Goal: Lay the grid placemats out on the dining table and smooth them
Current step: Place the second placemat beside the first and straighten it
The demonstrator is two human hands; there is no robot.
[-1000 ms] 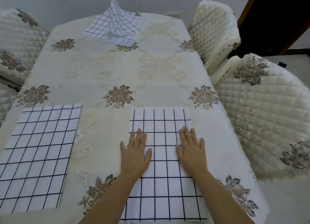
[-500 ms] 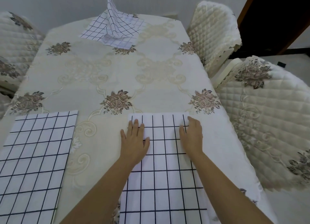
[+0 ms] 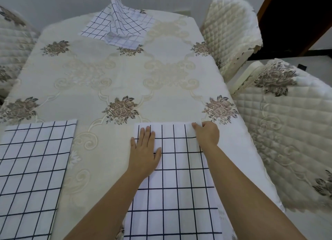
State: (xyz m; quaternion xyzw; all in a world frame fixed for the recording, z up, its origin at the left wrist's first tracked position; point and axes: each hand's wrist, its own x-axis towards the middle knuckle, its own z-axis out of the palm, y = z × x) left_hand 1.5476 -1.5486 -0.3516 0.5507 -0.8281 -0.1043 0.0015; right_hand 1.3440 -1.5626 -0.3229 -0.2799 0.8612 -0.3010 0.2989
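A quilted chair [image 3: 12, 42] stands at the left side of the dining table [image 3: 170, 47]. The table is covered by a cream tablecloth [image 3: 86, 78] with flower motifs.

The left placemat [image 3: 34, 173] lies flat on the near left part of the table. Its left and near edges run out of the frame.

The far placemat [image 3: 100, 27] lies at the far end of the table, left of centre. Its outer part is flat. Its middle rises in a peak that leaves the top of the frame.

The near placemat [image 3: 176, 185] lies on the near right part of the table, close to the right edge.

The left hand [image 3: 144, 153] rests palm down on the far left area of the near placemat. Its fingers are straight and together, and they grip nothing. The little finger overlaps the left edge of the mat.

The right hand [image 3: 207, 133] is at the far right corner of the same mat. Its fingers are curled and pinch the corner fabric. A small fold of cloth shows just beyond the fingertips.

Two more quilted chairs stand at the right side of the table: a far chair [image 3: 231, 27] and a near chair [image 3: 287, 132].
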